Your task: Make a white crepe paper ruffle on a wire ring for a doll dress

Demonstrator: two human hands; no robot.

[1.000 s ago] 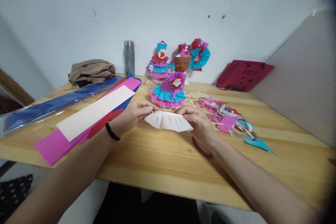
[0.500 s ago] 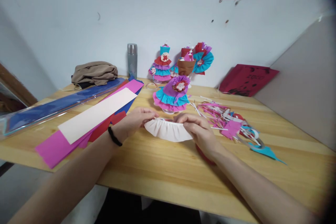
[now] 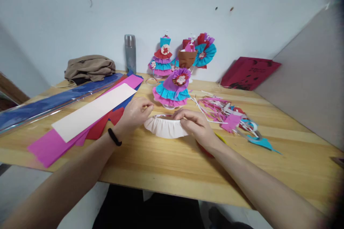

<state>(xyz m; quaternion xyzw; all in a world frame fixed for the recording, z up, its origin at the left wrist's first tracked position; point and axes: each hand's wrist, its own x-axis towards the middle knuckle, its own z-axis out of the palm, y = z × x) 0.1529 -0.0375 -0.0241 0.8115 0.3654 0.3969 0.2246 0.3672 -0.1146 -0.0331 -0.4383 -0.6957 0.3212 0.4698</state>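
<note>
Over the front middle of the table, a pleated cream paper strip curves downward in a fan. My right hand pinches its right end between thumb and fingers. At the strip's left end is my left hand, closed with fingertips together just above and beside it; what is between them, if anything, is too small to tell. Just beyond the strip stands a small purple, turquoise and pink paper dress with a flower on it.
Flat cream paper lies over magenta, red and blue sheets at left. Behind are a brown cloth, a flask and more paper dresses. Paper scraps and a magenta bag are at right.
My left fingers have lifted slightly off the strip's left end. The right hand still grips the other end. The view has shifted a little, and a yellow ring shows beside my right wrist.
</note>
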